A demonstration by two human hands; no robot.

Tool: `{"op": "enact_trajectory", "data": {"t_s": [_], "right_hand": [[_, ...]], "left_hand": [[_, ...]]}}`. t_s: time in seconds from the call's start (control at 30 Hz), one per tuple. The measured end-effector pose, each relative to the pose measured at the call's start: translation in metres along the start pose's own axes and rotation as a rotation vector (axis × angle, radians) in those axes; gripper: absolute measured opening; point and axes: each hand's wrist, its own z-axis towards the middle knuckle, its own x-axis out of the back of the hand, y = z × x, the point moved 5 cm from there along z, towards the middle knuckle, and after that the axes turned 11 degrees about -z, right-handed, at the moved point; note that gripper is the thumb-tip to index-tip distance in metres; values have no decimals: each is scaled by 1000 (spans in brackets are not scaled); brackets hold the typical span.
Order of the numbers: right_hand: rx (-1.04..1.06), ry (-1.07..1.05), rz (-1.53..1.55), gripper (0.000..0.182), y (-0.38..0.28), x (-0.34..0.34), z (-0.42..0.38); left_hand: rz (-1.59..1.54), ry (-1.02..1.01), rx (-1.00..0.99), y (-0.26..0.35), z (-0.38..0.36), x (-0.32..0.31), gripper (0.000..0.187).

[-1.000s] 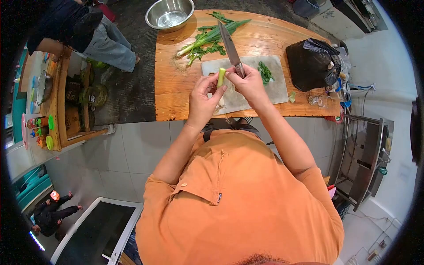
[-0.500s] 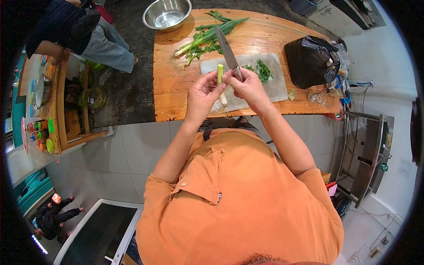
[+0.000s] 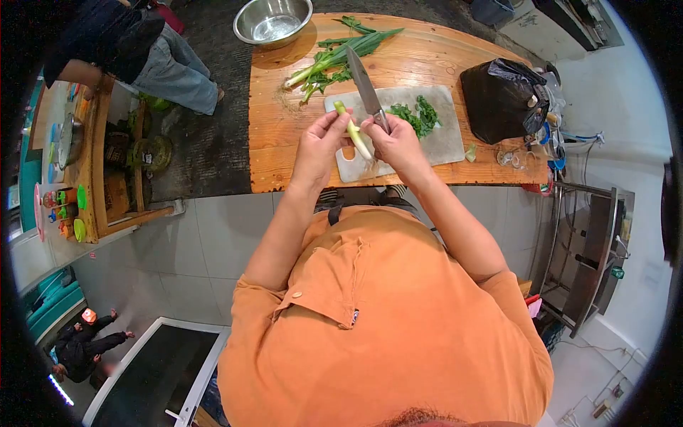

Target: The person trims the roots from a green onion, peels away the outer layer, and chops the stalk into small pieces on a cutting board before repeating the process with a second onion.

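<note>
A short green onion stalk (image 3: 356, 135), pale at its rooted lower end, is pinched by my left hand (image 3: 318, 146) over the cutting board's left part. My right hand (image 3: 400, 144) is closed round the handle of a knife (image 3: 365, 82), its blade pointing up and away; the thumb is close to the stalk. Beneath both hands lies the grey-white cutting board (image 3: 445, 142), with chopped greens (image 3: 425, 114) on its right half. Whole green onions and leafy greens (image 3: 331, 62) lie on the wooden table (image 3: 284, 171) beyond the board.
A metal bowl (image 3: 272, 21) is at the table's far left corner. On the right stand a black plastic bag (image 3: 498, 103) and small glass cups (image 3: 512, 158). Another person (image 3: 174, 67) stands at the upper left beside a wooden shelf (image 3: 103, 164).
The stalk has tilted, its top swinging left and its root end slightly right. My left hand has moved a little left, away from my right hand, which still has the knife.
</note>
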Motion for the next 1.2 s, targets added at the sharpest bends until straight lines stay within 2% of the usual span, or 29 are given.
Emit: {"op": "enact_trajectory", "data": {"t_s": [0.23, 0.37, 0.43, 0.67, 0.73, 0.8, 0.87, 0.93, 1.0, 1.1, 1.2], "right_hand": [[-11, 24, 24, 13, 17, 2, -10], [-57, 10, 190, 15, 19, 4, -27], [-52, 16, 238, 14, 20, 7, -32], [-76, 101, 370, 20, 44, 35, -38], [-146, 258, 183, 15, 70, 65, -39], [-132, 446, -67, 17, 103, 111, -35], [-85, 605, -221, 19, 161, 178, -24], [17, 791, -512, 23, 195, 242, -26], [-73, 872, -762, 29, 195, 280, -39], [-135, 858, -807, 37, 200, 304, -46], [-158, 877, -839, 44, 185, 280, -45]], "left_hand": [[-114, 59, -50, 13, 3, 7, 29], [-117, 158, -89, 15, 11, 23, 30], [-123, 203, -168, 21, 14, 34, 30], [-68, 208, -239, 38, 13, 44, 30], [-115, 165, -211, 37, 12, 43, 29], [-132, 143, -188, 36, 9, 42, 29], [-149, 122, -163, 35, 6, 39, 29], [-153, 117, -160, 34, 6, 37, 28], [-141, 113, -154, 30, 7, 40, 28], [-113, 113, -139, 23, 8, 41, 26], [-80, 160, -107, 7, 11, 55, 21]]}}
